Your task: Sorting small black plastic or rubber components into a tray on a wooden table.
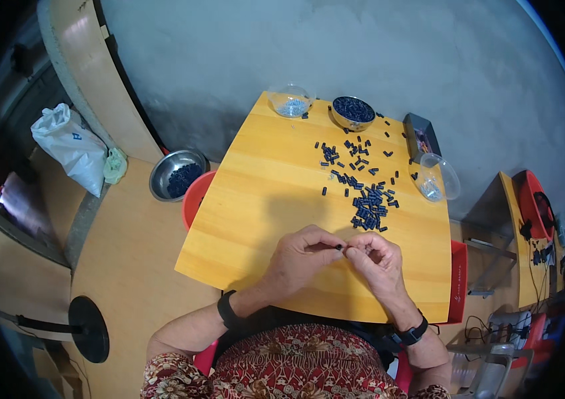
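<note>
Over the near part of the yellow table (242,199), my two hands meet at the fingertips. My left hand (304,254) pinches a small black cylindrical piece (339,247) between thumb and finger. Right beside it, my right hand (377,261) is closed in a pinch; whatever lies between its fingertips is too small to make out. Just beyond my hands is a loose heap of small black cylindrical pieces (369,209), with more scattered toward the far edge.
At the far edge stand a clear bowl (291,101) of small silvery parts and a metal bowl (354,113) full of black pieces. A dark tray (422,137) and another clear bowl (437,178) sit far right. On the floor left are a steel basin (177,174) and a red tub (196,198).
</note>
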Tool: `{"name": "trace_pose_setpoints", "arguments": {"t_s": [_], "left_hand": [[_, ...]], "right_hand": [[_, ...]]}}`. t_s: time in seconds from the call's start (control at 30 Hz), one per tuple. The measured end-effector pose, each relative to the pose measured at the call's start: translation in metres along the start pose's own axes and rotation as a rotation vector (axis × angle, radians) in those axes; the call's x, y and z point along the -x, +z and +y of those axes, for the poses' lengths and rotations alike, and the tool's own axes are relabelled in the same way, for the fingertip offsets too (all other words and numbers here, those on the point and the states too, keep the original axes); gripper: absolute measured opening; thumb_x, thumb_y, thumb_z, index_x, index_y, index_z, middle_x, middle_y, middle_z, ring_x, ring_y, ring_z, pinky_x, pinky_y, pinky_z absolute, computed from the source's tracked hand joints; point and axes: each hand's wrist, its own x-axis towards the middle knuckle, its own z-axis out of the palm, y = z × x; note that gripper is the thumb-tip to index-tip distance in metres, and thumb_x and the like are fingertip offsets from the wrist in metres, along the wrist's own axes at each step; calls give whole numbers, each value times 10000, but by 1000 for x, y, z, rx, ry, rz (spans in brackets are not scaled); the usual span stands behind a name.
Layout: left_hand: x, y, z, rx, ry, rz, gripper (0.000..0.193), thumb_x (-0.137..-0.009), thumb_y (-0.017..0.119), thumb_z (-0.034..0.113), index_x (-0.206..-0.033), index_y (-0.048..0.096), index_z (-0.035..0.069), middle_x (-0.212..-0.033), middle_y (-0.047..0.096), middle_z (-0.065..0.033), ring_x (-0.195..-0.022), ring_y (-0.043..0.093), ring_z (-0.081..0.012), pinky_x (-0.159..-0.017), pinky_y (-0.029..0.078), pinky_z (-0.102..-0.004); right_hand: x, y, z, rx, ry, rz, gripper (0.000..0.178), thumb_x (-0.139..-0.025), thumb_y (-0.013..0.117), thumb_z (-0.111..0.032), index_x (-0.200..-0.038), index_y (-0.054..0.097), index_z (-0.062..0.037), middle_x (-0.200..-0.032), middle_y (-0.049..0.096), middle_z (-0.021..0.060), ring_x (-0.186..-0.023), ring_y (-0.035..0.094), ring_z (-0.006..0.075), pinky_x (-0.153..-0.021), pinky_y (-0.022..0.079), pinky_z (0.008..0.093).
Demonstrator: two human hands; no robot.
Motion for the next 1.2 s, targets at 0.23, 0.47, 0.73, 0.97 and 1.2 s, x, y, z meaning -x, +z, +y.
{"name": "trace_pose_setpoints", "arguments": {"t_s": [0.23, 0.47, 0.73, 0.97, 1.2], "left_hand": [[4, -8, 0, 226, -226, 5, 180, -906, 644, 67, -1064, 676, -13, -1025, 673, -37, -957, 601, -93, -850, 481, -231], [3, -19, -2, 437, -356, -25, 207, -897, 664, 106, -1075, 676, 2, -1012, 668, -25, -956, 588, -89, -884, 452, -237], [-2, -27, -10, 381, -254, 57, 156, -901, 664, 132, -1004, 673, 15, -934, 644, 4, -903, 567, -70, -850, 448, -232], [-6, -39, -13, 307, -242, 115, 149, -916, 644, 141, -981, 676, 11, -902, 643, 5, -876, 566, -69, -826, 441, -214], [-8, -48, -8, 384, -227, 229, 159, -939, 601, 121, -984, 669, -15, -937, 666, -27, -924, 609, -103, -875, 474, -248]], "right_hand": [[-12, 13, -14, 633, -701, 3, 295, -713, 735, 20, -990, 642, -20, -931, 617, 128, -841, 592, 316, -710, 479, 382], [-23, 19, -17, 841, -864, -61, 328, -682, 737, -6, -995, 638, -22, -950, 617, 107, -849, 593, 288, -724, 463, 378], [-42, 35, -25, 966, -882, -74, 246, -713, 715, -30, -933, 607, -19, -888, 580, 106, -807, 565, 296, -715, 454, 394], [-61, 38, -21, 876, -787, -148, 249, -732, 714, -50, -951, 597, -33, -882, 583, 122, -802, 564, 312, -725, 460, 396], [-131, 17, -40, 710, -417, -197, 154, -804, 649, -95, -929, 631, -6, -863, 607, 140, -838, 588, 330, -744, 483, 406]]}}
